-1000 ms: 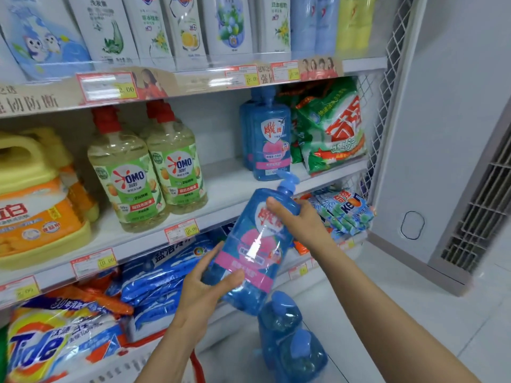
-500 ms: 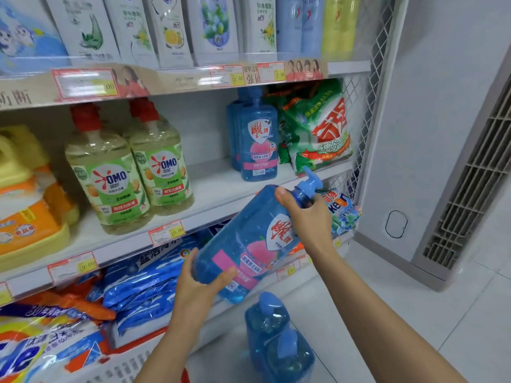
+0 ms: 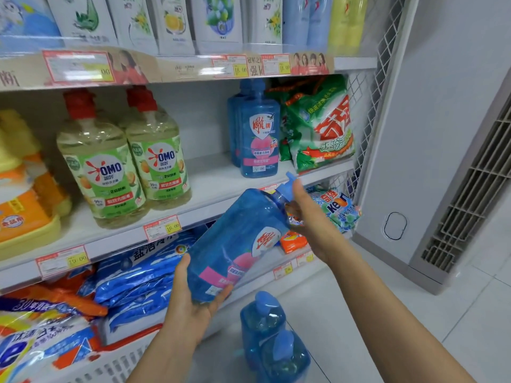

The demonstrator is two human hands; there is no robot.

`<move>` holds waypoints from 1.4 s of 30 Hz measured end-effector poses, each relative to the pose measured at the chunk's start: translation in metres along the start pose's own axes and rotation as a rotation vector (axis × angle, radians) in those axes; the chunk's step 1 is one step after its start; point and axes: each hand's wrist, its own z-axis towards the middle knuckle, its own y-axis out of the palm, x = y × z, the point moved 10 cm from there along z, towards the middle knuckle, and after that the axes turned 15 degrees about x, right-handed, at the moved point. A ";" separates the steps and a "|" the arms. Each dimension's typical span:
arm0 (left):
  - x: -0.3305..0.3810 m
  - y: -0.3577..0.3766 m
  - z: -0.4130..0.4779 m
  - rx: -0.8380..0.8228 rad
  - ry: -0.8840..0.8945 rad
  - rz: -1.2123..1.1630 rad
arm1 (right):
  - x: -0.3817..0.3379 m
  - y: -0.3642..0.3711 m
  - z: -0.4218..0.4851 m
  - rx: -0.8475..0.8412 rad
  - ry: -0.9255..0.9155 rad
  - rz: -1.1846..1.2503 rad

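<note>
Since a second ago the blue bottle (image 3: 243,244) has tipped from almost upright to a strong slant: its pump has swung far and right, and its base has dropped near and left.

The middle shelf (image 3: 215,189) runs across the scene just beyond the bottle. It has a bare stretch between the two yellow soap bottles (image 3: 124,161) on the left and the row of matching blue bottles (image 3: 258,134) standing on the right. A green bag (image 3: 320,128) leans at the far right end. Two more blue bottles (image 3: 265,319) stand on the floor, near and below the hands.

The held bottle hangs in the air in front of the shelf edge. Its long axis runs from near left, low, to far right, high. The left hand (image 3: 193,308) cups the base, thumb up the left side and fingers curled under it. The right hand (image 3: 309,217) is wrapped round the neck just under the pump, and is the hand nearer the matching row. That bare stretch lies beyond and above the bottle, so it would probably have to be stood upright again before it goes there.

The soap bottles read "OMO". The held bottle's label shows a red character on a white shield above a pink band. The price tag (image 3: 163,228) under the soap bottles reads "10.00", and tags on the upper shelf read "18.00". The small packet (image 3: 337,208) behind the right hand starts "Ke".
</note>
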 end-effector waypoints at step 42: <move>0.076 0.055 -0.088 -0.314 0.877 0.543 | 0.080 0.002 -0.007 0.186 0.361 0.199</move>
